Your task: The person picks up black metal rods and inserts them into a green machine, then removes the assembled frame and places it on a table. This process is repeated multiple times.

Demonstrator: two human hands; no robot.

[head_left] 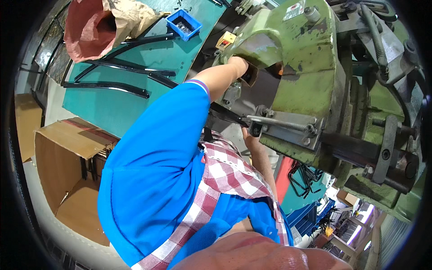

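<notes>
Green press machine (pixel 310 67); left hand (pixel 238 65) inside opening; right hand (pixel 252 135) at lower edge.

One head view — tilted, looking close down onto a green machine (pixel 306 58).

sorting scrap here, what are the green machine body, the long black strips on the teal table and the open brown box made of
Green machine body: looks like cast or heavy metal, green paint chipped and grimy, with bolts and a spring.
Black strips: probably metal, thin bent bars with a dark glossy coat; could be plastic.
Open brown box: corrugated cardboard, matte tan with folded flaps.
</notes>
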